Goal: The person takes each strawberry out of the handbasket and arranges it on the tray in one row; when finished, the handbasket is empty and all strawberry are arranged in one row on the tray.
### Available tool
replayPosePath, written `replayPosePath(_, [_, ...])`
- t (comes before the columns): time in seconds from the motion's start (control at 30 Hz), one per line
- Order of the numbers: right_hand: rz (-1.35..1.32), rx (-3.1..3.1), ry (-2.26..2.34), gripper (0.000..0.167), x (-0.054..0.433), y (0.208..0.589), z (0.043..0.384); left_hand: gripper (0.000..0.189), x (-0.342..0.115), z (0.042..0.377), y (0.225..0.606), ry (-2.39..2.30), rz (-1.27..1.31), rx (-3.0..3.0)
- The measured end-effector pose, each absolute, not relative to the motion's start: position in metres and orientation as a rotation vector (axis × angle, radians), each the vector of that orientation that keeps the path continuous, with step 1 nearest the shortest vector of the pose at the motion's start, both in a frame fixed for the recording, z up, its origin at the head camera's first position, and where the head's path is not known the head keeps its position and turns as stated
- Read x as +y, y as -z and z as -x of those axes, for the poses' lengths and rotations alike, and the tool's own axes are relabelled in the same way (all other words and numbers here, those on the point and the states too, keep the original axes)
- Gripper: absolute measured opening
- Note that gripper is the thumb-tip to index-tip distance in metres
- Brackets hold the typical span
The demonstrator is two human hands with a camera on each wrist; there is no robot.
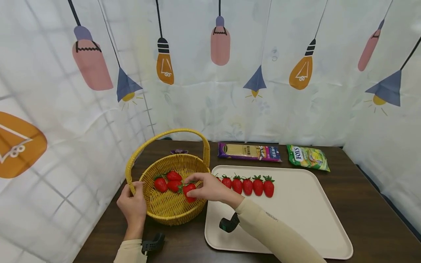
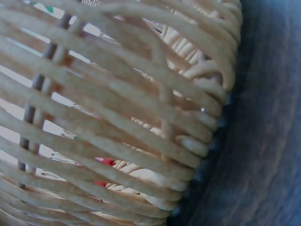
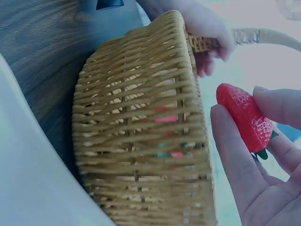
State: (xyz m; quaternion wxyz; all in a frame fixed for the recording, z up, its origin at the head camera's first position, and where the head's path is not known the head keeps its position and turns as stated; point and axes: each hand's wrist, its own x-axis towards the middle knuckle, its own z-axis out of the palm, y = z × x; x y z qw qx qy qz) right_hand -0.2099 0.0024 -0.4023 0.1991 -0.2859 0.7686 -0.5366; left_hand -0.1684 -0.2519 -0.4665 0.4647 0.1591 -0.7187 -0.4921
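Note:
My right hand [image 1: 210,187] pinches a red strawberry [image 3: 244,117] with green leaves between thumb and fingers, over the right side of the yellow wicker basket [image 1: 162,215]. In the right wrist view the strawberry is beside the basket's rim. At the basket's left, my left hand [image 1: 134,202] grips the foot of the tall handle [image 1: 177,130]. Several strawberries [image 1: 160,185] lie inside the basket toward its back. On the beige tray [image 1: 296,219], a row of several strawberries [image 1: 247,186] stretches along the back left part, its left end partly hidden by my right hand.
Behind the tray lie a purple noodle packet [image 1: 250,152] and a green FOX'S bag [image 1: 307,157]. A small dark wrapped item [image 1: 179,151] sits behind the basket on the dark wooden table [image 1: 184,241]. A printed curtain [image 1: 204,102] hangs along the back and sides.

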Motion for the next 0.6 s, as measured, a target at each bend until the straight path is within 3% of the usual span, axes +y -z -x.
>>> replayPosePath(0.27, [0.657,2.005,1.744,0.035,0.036,0.406,0.205,0.025,-0.250,0.168,0.468,1.224,-0.396,-1.770])
replayPosePath(0.6, [0.617,2.152,1.717,0.036,0.089,0.417,0.207,0.026,-0.251,0.167,0.467,1.222,-0.408,-1.773])
